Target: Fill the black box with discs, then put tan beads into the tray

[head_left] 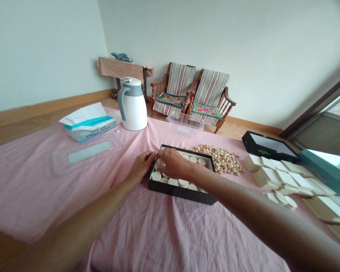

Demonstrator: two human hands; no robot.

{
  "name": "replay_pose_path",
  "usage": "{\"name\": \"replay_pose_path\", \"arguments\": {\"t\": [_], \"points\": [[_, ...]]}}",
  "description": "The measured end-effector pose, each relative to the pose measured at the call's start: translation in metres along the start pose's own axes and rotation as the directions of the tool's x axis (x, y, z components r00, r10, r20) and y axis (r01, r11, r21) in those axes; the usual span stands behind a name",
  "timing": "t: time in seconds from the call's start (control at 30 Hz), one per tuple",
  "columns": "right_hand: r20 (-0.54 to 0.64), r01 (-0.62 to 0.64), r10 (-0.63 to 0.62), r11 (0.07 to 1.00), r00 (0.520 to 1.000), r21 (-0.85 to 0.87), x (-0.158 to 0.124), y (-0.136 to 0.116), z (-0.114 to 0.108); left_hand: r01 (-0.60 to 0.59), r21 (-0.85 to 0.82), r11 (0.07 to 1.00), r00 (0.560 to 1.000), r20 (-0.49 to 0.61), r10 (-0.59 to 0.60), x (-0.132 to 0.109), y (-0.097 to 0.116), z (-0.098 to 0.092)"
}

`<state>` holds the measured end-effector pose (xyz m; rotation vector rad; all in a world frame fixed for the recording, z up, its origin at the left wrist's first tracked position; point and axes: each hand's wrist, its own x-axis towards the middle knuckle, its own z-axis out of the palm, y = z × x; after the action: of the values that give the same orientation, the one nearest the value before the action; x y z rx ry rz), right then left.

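A shallow black box point(180, 191) lies on the pink tablecloth point(147, 226), holding several pale wooden discs point(193, 159). My left hand point(141, 166) rests at the box's left far corner, fingers curled against the rim. My right hand point(172, 163) reaches over the box's left part, fingers bent down onto the discs at that same corner. What the fingertips pinch is hidden. A heap of small wooden beads point(219, 156) lies just right of the box.
Stacks of flat wooden tiles point(274, 173) lie at the right, with a black lid point(268, 145) and a teal box point(327, 166) beyond. A white jug point(132, 104), tissue pack point(87, 122), clear lid point(87, 151) and clear tub point(184, 122) stand farther back. Two chairs point(192, 94) are against the wall.
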<state>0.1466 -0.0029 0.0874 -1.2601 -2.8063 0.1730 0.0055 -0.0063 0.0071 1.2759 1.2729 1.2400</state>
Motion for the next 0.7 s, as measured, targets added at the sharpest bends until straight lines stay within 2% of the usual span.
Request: {"name": "replay_pose_path", "arguments": {"t": [0.2, 0.37, 0.5, 0.7], "points": [[-0.042, 0.010, -0.009, 1.000, 0.999, 0.026, -0.012, 0.002, -0.006, -0.018, 0.009, 1.000, 1.000, 0.008, 0.018, -0.001, 0.001, 0.000], [0.037, 0.034, -0.036, 0.998, 0.999, 0.045, -0.020, -0.008, -0.016, -0.061, 0.015, 0.998, 0.998, 0.020, 0.061, 0.000, 0.001, -0.001], [0.052, 0.038, -0.041, 0.997, 0.998, 0.061, -0.020, -0.015, -0.014, -0.077, 0.021, 0.997, 0.997, 0.030, 0.077, 0.001, -0.002, -0.002], [-0.020, -0.002, 0.004, 0.993, 1.000, 0.118, -0.023, -0.001, -0.015, -0.079, 0.039, 0.996, 0.997, 0.026, 0.078, 0.001, -0.002, -0.002]]}}
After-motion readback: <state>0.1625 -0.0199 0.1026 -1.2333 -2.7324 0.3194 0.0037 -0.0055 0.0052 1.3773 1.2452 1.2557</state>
